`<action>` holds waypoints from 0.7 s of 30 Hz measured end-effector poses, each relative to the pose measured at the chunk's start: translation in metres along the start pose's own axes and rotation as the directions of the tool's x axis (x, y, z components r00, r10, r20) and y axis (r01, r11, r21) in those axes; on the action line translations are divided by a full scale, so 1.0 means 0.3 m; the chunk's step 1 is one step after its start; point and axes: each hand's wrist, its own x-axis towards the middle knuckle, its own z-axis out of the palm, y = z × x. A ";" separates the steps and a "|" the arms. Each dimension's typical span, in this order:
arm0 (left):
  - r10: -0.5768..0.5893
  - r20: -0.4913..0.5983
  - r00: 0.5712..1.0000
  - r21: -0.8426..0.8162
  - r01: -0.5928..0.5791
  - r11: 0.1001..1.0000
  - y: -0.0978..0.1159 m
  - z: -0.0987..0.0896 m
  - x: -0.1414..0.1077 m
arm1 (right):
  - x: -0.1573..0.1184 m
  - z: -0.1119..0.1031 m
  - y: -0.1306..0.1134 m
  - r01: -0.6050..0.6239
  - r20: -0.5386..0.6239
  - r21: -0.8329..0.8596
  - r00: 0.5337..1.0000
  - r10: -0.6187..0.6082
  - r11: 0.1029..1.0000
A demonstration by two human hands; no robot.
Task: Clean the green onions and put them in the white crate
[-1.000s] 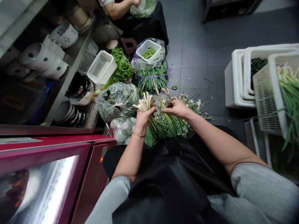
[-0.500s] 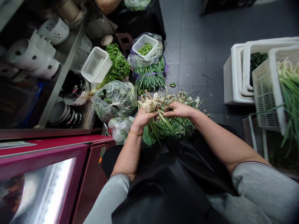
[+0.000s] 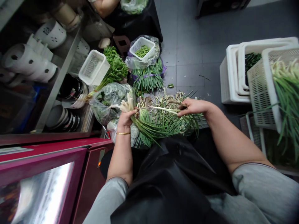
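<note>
My left hand (image 3: 127,119) is closed around a bunch of scallions (image 3: 146,129), their white ends sticking up above the thumb and the green leaves trailing right. Out to the right, my right hand (image 3: 192,107) pinches a single pale scallion (image 3: 164,109), whose thin root end stretches toward the left hand. A brownish strip also shows at the right fingers. Below and beyond both hands lies a heap of loose scallions (image 3: 163,119) with dry trimmings on the floor.
Bagged greens (image 3: 112,96), a white basket (image 3: 94,67) and leafy herbs (image 3: 115,63) stand on the left. Farther off, a small basket of green pods (image 3: 142,49) tops bundled greens. White crates (image 3: 261,87) stand at right. Another person's arm (image 3: 106,7) shows at top.
My hands, close together before, have moved apart: the left went left with the scallion bunch, the right went right with one scallion stretched between them.
</note>
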 end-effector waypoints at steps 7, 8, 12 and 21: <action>0.029 -0.156 0.987 0.077 -0.017 0.997 -0.025 -0.076 0.046 | -0.126 -0.101 0.088 -0.083 -0.186 0.066 0.978 0.094 0.994; 0.023 -0.135 0.991 0.123 -0.006 0.992 -0.037 -0.049 0.044 | -0.110 -0.089 0.080 -0.086 -0.227 0.080 0.968 0.102 0.993; 0.130 -0.177 0.975 0.160 -0.102 0.982 -0.084 0.117 0.014 | 0.033 0.046 0.015 -0.112 -0.343 0.017 0.933 0.111 0.994; 0.173 -0.198 0.965 -0.037 -0.184 0.982 -0.092 0.236 -0.027 | 0.140 0.352 -0.134 -0.069 -0.309 -0.565 0.942 -0.133 0.822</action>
